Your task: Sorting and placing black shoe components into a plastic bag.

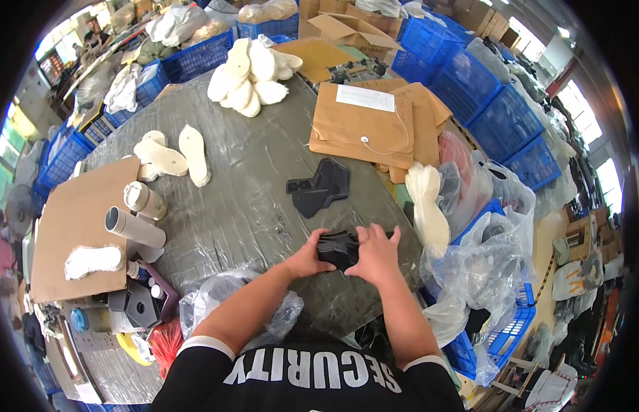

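Note:
Between my two hands is a stack of thin black cut pieces (338, 250), just above or on the grey sheet-covered table (244, 185). My left hand (308, 257) closes on the stack's left side, fingers on its edge. On the right side, my right hand (376, 254) grips the same stack, thumb at the near edge and some fingers raised. Farther out on the table lie more black flat shaped pieces (323, 187), overlapping one another. Their exact kind does not show.
A pile of cream insoles (254, 75) lies far back; more insoles (192, 155) sit left, and a bundle of insoles (427, 209) right. Brown envelopes (364, 127) rest beyond. A white tumbler (135, 228) stands left by cardboard (79, 213). Plastic bags (477, 268) and blue crates (505, 117) flank the right edge.

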The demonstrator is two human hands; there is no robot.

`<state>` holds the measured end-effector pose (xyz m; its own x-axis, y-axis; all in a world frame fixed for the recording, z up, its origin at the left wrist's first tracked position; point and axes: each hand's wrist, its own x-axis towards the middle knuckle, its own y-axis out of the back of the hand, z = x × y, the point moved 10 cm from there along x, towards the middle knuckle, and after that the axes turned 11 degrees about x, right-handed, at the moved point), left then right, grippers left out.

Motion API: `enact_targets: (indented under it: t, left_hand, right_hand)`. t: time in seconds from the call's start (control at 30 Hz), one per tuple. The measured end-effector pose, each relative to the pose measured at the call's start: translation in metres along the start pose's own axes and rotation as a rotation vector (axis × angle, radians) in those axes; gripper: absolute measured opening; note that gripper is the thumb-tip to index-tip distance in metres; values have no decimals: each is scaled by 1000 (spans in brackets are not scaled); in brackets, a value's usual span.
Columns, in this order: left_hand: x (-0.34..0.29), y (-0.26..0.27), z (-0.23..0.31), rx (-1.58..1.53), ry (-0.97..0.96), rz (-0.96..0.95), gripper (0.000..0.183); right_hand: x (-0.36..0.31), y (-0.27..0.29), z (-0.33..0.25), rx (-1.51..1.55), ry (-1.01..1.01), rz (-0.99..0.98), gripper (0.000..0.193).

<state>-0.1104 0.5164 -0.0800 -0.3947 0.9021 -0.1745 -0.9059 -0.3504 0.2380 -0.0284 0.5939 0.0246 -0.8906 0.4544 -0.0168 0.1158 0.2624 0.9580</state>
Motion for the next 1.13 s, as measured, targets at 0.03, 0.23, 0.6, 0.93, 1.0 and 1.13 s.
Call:
enact_targets:
  t: [0.03, 0.23, 0.6, 0.93, 1.0, 1.13]
  left_hand:
    - [0, -3, -3, -117, -62, 0, 71]
    - [11, 0, -21, 6, -34, 108, 68]
    - [-41, 34, 100, 486, -211, 274, 75]
    - [-346, 249, 168, 488, -49, 981, 37]
    - [-349, 234, 89, 728, 273, 798, 38]
    - [-332, 118, 10, 668, 225, 422, 48]
  right_hand:
    - [1, -1, -12, -9, 68, -4, 87]
    - [4, -2, 30, 317, -122, 136, 87]
    - [-12, -15, 34, 53, -81, -96, 55]
    - [-53, -11, 135, 2242, -37, 92, 63]
    - [-49, -3, 105, 2362, 63, -44, 61]
    - [-46, 13, 31, 2557, 303, -376, 60]
